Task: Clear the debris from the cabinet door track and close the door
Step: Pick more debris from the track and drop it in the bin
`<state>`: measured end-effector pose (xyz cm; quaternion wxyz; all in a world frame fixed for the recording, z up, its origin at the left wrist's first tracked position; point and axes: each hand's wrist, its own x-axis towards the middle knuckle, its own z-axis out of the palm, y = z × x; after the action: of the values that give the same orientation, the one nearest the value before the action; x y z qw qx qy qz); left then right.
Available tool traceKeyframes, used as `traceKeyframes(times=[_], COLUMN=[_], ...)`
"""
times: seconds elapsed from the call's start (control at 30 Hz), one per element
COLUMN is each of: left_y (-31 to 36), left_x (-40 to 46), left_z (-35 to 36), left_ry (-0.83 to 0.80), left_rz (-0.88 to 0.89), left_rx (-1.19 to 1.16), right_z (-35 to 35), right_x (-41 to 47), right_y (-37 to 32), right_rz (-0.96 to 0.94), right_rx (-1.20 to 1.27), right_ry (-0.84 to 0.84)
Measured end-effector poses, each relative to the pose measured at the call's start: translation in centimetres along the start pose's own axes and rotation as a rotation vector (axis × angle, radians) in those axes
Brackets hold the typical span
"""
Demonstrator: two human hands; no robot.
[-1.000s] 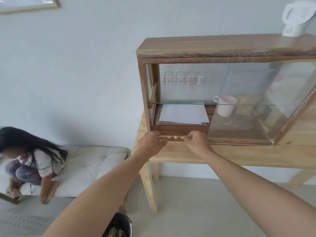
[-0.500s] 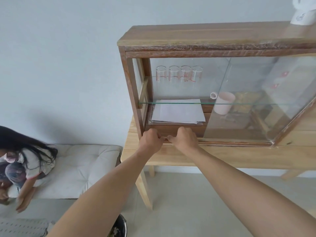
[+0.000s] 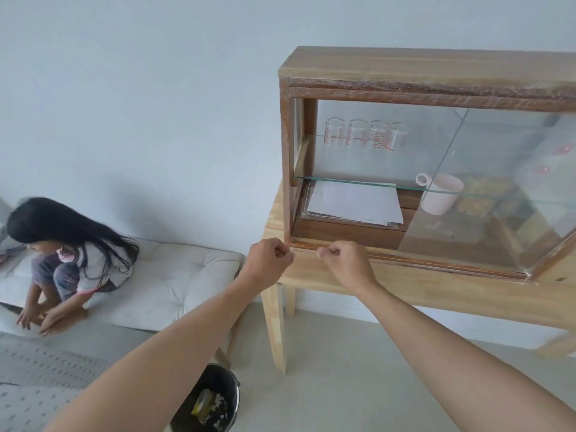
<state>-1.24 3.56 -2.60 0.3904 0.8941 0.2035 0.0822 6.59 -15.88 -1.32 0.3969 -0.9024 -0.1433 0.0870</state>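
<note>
My left hand [image 3: 268, 260] and right hand [image 3: 344, 260] are curled into fists just in front of the cabinet's door track [image 3: 405, 255], apparently pinching debris I cannot see. The glass door [image 3: 498, 188] stands slid right, open. A bin [image 3: 215, 400] waits below.

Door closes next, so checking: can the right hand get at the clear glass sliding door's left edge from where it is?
Probably yes. The right hand is at the track, and the clear glass sliding door has its left edge exposed with nothing in front.
</note>
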Motion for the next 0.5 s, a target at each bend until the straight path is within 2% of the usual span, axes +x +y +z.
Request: traceKeyframes(times=[0.3, 0.5], left_y=[-10.0, -19.1], left_x=[-6.7, -12.5], left_z=[-6.3, -7.5], left_ry=[0.139, 0.177], left_rz=[-0.185, -0.445], left_rx=[0.020, -0.038], right_z=[10.2, 19.9], right_x=[-5.7, -7.8], right_y=[-4.8, -4.4], right_rz=[-0.138, -0.177], right_rx=[0.151, 0.156], right_ry=[-0.234, -0.448])
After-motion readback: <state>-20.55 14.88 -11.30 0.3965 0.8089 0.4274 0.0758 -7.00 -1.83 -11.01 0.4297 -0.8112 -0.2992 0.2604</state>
